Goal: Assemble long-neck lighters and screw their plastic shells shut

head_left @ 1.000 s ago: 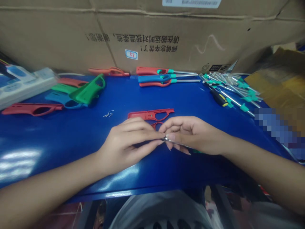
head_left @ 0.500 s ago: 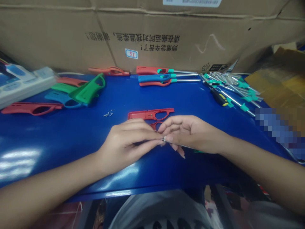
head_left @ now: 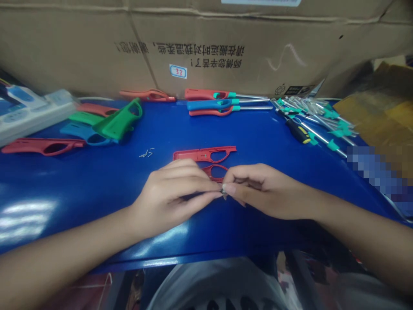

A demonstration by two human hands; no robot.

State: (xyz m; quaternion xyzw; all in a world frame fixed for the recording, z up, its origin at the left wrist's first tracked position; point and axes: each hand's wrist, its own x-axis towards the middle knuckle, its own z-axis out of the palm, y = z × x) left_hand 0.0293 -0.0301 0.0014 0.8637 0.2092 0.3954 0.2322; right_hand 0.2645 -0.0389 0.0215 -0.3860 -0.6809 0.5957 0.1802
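Observation:
My left hand [head_left: 172, 191] and my right hand [head_left: 263, 189] meet fingertip to fingertip over the blue table [head_left: 97, 193]. Both are pinched on a small metal part [head_left: 223, 189] held between them; most of it is hidden by the fingers. Just behind the hands lies a red plastic lighter shell half [head_left: 204, 154], open side up, with a second red shell piece [head_left: 216, 171] partly covered by my fingers.
Several loose red, green and blue shells [head_left: 106, 122] lie at the left. Three assembled lighters [head_left: 222, 103] lie at the back, below a cardboard box [head_left: 206, 43]. Several metal tubes with green collars and a screwdriver [head_left: 298, 131] sit at the right. Tiny screws [head_left: 146, 153] lie left of centre.
My right hand's lower fingers have curled in and the hand has dropped slightly, closing tighter on the small part. My left hand has stayed where it was.

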